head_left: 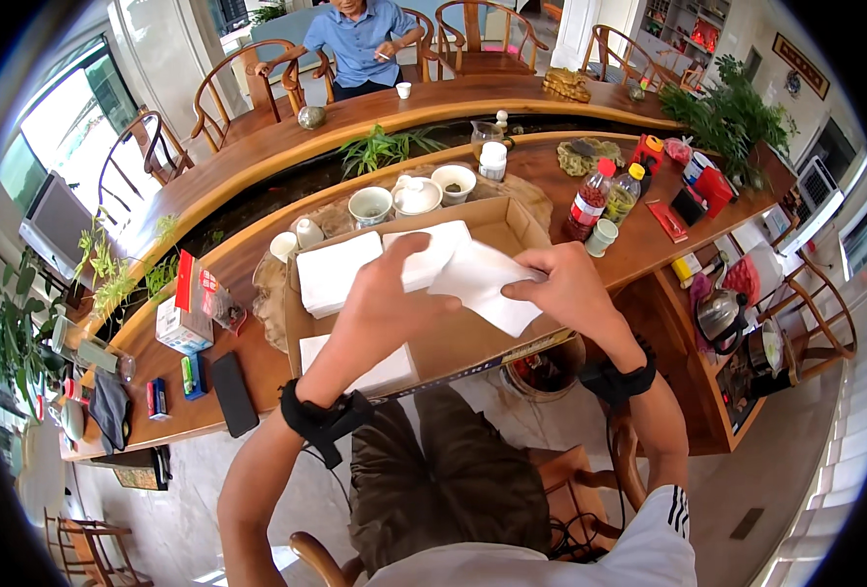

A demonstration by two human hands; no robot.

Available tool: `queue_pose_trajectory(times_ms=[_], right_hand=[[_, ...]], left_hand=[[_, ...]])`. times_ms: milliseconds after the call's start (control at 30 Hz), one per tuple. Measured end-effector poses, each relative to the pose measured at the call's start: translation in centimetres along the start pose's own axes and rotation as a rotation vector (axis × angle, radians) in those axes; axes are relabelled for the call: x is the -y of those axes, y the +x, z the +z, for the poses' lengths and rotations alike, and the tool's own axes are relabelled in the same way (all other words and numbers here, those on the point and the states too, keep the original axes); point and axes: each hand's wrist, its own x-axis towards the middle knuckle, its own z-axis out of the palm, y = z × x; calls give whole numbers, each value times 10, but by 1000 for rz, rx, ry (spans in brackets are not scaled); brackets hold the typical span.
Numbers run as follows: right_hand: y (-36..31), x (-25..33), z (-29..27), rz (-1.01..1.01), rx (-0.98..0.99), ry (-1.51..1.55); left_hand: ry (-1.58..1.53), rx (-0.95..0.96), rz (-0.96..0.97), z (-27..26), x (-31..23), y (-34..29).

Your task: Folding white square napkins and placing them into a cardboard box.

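A shallow cardboard box [524, 227] sits before me at the table's near edge. Inside it lie stacks of white paper sheets, perhaps napkins: one far left [336, 272], one far middle [441, 235], and one near left, partly covered by my arm. My right hand [572, 293] pinches a loose white paper sheet [487, 286] between thumb and fingers; the sheet is tilted over the box. My left hand [385, 303] hovers over the stacks with thumb and fingers apart, close to the sheet's left end. Whether it touches the sheet I cannot tell. Black bands circle both wrists.
Behind the box stand a lidded bowl [417, 196] and cups. Right of it are a red-capped bottle [591, 201], a yellow-capped bottle [624, 194] and a small cup [602, 238]. A black phone [234, 394] lies left. Across the table sits a person [360, 44].
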Motion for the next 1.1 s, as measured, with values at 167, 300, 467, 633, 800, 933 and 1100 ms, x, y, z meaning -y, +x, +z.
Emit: queue_pose_trajectory(times_ms=[167,300,467,633,800,933,1100], right_hand=[[4,9,2,181,10,567],[3,11,27,149,-24,842],[4,7,50,173,10,979],[1,4,54,132,-3,875],[0,-4,44,142,53,518],[0,-18,47,110,32,476],[0,-14,44,92,58,320]], left_hand=[[-343,-22,-108,2,35,-14],[-841,76,-140,19,23,-19],[-795,-4,-134,30,27,-18],[-555,-17,-111,33,36,-14],[-33,30,-140,28,32,-8],[-2,34,-94,34,41,-4],[51,26,-64,37,64,0]])
